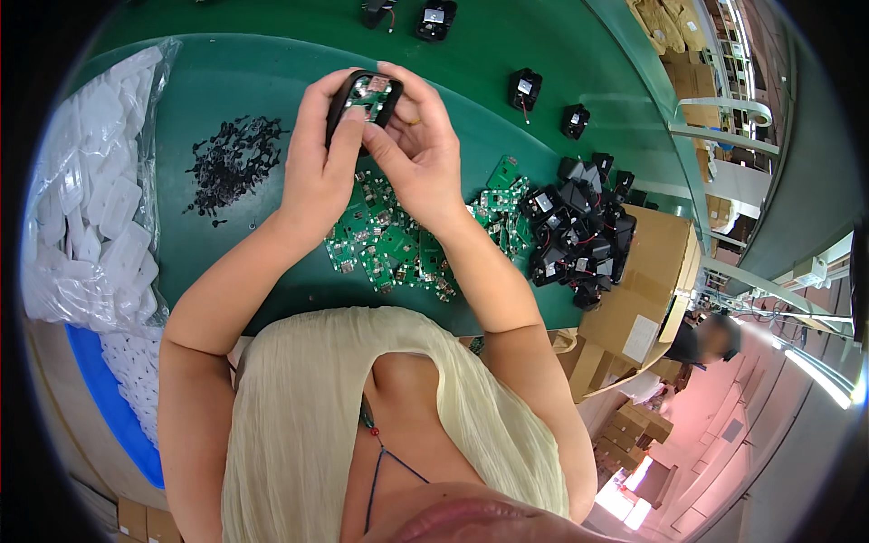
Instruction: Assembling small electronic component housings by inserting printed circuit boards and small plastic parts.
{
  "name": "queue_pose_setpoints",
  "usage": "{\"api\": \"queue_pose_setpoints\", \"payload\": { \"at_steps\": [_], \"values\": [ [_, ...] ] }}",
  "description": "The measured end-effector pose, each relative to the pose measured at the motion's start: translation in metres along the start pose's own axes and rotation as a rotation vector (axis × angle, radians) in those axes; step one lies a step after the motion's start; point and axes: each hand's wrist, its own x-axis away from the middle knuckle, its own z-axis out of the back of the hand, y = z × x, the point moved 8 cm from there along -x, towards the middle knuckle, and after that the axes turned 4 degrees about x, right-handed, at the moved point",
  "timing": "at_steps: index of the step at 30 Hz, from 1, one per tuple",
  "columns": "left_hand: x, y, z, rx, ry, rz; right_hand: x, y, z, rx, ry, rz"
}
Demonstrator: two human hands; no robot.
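Black casing [395, 101], green circuit boards [396, 244] (silver-flecked); blue tray [101, 398]

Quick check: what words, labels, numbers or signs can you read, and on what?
Nothing is readable.
White rectangular label on brown cardboard box: too small.
White stickers on black plastic units: too small.
Loose green circuit boards and the green board in the held black plastic casing: any marks too small.
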Motion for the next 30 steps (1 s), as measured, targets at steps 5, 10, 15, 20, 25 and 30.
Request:
{"api": "queue_pose_setpoints", "payload": {
  "at_steps": [5,10,15,20,25,30],
  "values": [
    [-0.002,0.008,-0.001,-0.038,0.019,-0.059,-0.005,0.002,0.003,0.044,0.019,0.016],
    [-0.013,-0.006,-0.004,0.087,-0.057,0.128,-0.01,-0.004,0.016,0.281,0.026,0.059],
    [-0.033,0.04,-0.009,-0.755,-0.233,-0.272,-0.017,-0.012,0.025,0.293,0.021,0.076],
    [-0.086,-0.011,0.036,-0.12,-0.023,0.252,-0.057,-0.002,0.067,0.717,0.209,0.315],
    [-0.157,-0.078,0.083,0.343,0.272,0.367,-0.115,0.05,0.102,1.238,0.426,-0.042],
    [-0.185,-0.101,0.094,0.264,0.318,0.41,-0.132,0.051,0.106,1.237,0.395,0.001]
  ]
}}
